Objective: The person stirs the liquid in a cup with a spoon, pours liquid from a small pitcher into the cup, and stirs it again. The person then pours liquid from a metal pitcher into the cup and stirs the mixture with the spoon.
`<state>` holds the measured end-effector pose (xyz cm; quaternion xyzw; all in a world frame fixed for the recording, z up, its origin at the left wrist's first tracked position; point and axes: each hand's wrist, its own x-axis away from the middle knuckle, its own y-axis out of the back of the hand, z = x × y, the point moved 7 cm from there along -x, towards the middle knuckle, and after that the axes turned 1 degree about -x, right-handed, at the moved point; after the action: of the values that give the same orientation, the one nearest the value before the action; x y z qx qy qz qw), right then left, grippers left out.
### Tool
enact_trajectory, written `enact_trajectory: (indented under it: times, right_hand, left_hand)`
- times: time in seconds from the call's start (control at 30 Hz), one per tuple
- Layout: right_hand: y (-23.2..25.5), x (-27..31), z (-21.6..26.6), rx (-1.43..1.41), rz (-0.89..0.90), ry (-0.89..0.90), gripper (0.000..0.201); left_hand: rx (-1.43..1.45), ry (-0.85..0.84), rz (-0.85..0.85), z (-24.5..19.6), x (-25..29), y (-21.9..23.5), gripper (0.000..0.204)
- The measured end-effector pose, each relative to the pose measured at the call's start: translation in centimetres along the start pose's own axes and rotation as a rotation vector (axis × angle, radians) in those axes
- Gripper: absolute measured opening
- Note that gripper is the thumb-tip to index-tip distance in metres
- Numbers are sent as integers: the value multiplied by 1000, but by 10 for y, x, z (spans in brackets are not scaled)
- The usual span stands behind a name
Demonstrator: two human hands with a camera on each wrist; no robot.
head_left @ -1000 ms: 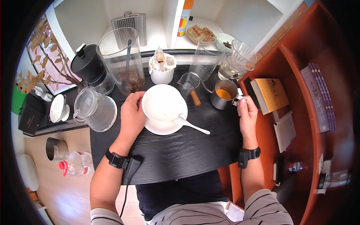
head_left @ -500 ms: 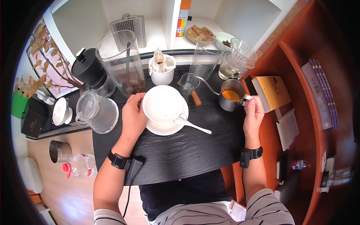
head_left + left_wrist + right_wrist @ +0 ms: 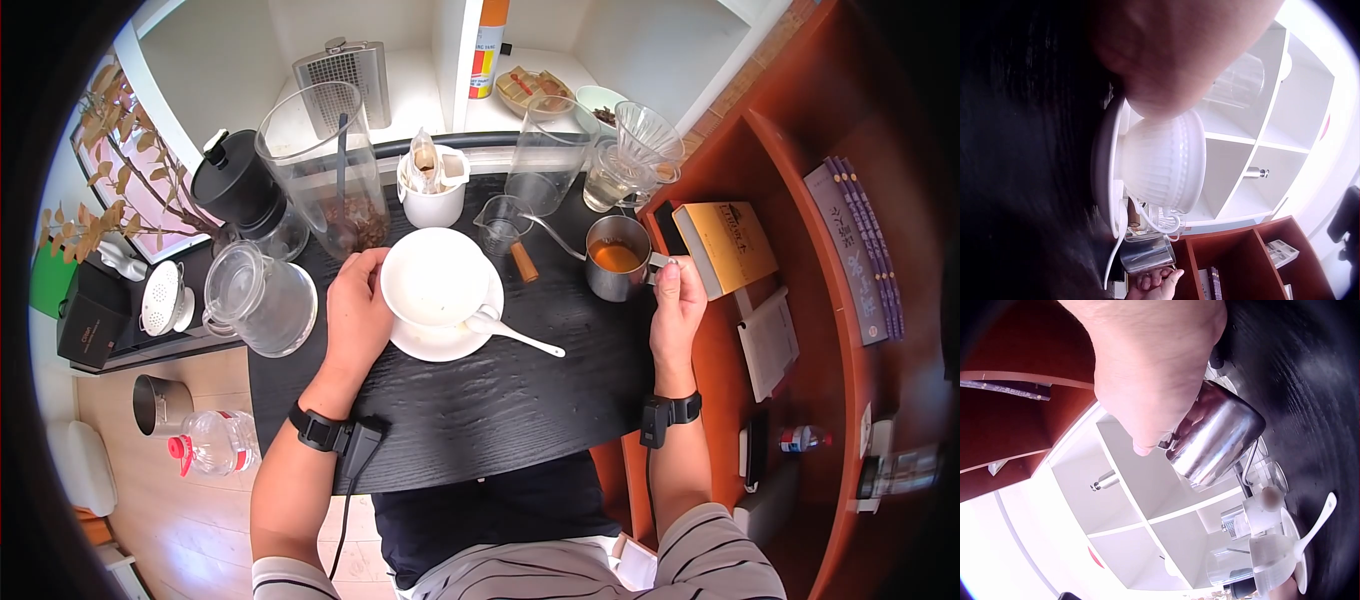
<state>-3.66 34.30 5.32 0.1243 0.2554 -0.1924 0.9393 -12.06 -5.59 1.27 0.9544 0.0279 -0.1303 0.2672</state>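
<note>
At the right side of the table [image 3: 500, 420], my right hand [image 3: 679, 310] pinches the handle [image 3: 657, 261] of a steel pitcher [image 3: 614, 284] — my left hand [image 3: 358, 312] touches a white cup [image 3: 435, 275] on its saucer [image 3: 430, 348], though whether it grips I cannot tell.

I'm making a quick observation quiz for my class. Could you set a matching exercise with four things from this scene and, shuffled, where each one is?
Things:
1. Metal pitcher
2. White cup
3. Large clear bottle
4. Metal flask

Places:
A. On the floor
B. On a white shelf behind the table
C. In the right hand, held by its handle
D. On a saucer, next to the left hand

Pairs: 1-C, 2-D, 3-A, 4-B.
</note>
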Motion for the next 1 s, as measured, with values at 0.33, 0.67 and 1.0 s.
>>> enact_trajectory:
  times: [0.33,0.67,1.0]
  right_hand:
    - [1,1,-2,-37,-17,12,24]
    - [8,2,-14,-133,-57,-5,17]
    - [10,3,-14,-157,-73,16,22]
  left_hand:
    - [-5,-11,-2,2,0,0,29]
    - [-12,-11,-5,0,0,-1,29]
    - [18,-28,-28,-1,0,1,25]
